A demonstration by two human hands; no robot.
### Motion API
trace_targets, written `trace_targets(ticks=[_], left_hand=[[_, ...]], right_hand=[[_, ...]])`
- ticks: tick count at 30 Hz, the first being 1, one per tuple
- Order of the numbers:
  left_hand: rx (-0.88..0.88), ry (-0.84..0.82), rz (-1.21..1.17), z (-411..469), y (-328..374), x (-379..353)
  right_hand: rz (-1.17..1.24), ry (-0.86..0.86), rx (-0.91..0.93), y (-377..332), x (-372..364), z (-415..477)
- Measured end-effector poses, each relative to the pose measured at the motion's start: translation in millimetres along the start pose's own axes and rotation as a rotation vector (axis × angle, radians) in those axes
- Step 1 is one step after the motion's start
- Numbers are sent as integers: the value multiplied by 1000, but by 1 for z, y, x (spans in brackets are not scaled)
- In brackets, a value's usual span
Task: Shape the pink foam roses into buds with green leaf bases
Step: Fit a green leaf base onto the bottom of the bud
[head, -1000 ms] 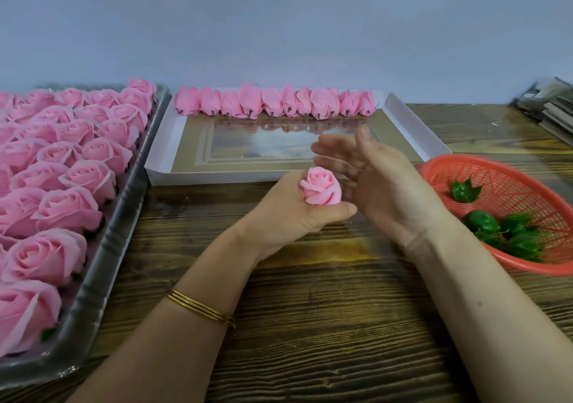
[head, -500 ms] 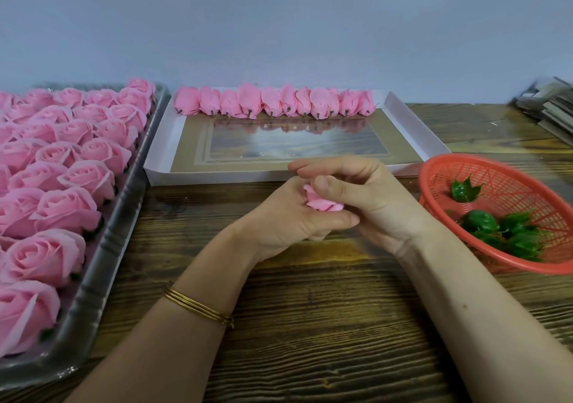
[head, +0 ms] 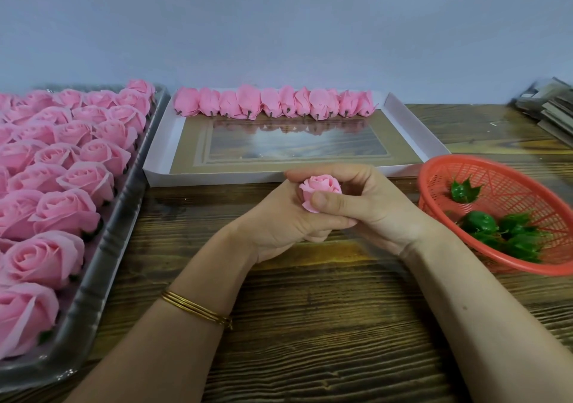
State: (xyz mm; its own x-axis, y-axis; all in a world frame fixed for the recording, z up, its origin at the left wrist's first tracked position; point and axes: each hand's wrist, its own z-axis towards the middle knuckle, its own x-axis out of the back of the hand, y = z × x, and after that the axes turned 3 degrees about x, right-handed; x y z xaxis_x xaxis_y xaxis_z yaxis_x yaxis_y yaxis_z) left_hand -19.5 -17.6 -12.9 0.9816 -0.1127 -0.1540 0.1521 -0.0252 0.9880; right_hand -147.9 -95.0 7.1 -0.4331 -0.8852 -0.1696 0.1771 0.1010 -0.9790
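Note:
A pink foam rose (head: 321, 185) is squeezed into a tight bud between both hands, above the wooden table's middle. My left hand (head: 279, 226) grips it from below and the left. My right hand (head: 369, 204) wraps over it, thumb pressed on its front and fingers curled behind. Its base is hidden in my palms. Green leaf bases (head: 502, 232) lie in the red basket (head: 434, 191) at the right. A row of finished pink buds (head: 273, 103) lines the far edge of the white box tray (head: 217, 177).
A silver tray (head: 102, 257) packed with several open pink roses (head: 65, 213) fills the left side. Stacked papers (head: 548, 105) sit at the far right by the wall. Bare wooden table (head: 325, 325) lies in front of my hands.
My right hand, open beside the rose a second ago, has closed over it. The rose's petals have been pressed inward into a narrower bud.

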Motion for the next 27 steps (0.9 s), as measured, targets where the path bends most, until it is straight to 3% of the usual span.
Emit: trace_targets(ticks=[4, 9, 27], left_hand=[[18, 7, 13, 1, 0, -1], [20, -21, 22, 1, 0, -5], [19, -53, -42, 1, -2, -1]], right_hand=[[-2, -38, -32, -4, 3, -2], [201, 6, 9, -12, 8, -1], [85, -56, -56, -1, 2, 2]])
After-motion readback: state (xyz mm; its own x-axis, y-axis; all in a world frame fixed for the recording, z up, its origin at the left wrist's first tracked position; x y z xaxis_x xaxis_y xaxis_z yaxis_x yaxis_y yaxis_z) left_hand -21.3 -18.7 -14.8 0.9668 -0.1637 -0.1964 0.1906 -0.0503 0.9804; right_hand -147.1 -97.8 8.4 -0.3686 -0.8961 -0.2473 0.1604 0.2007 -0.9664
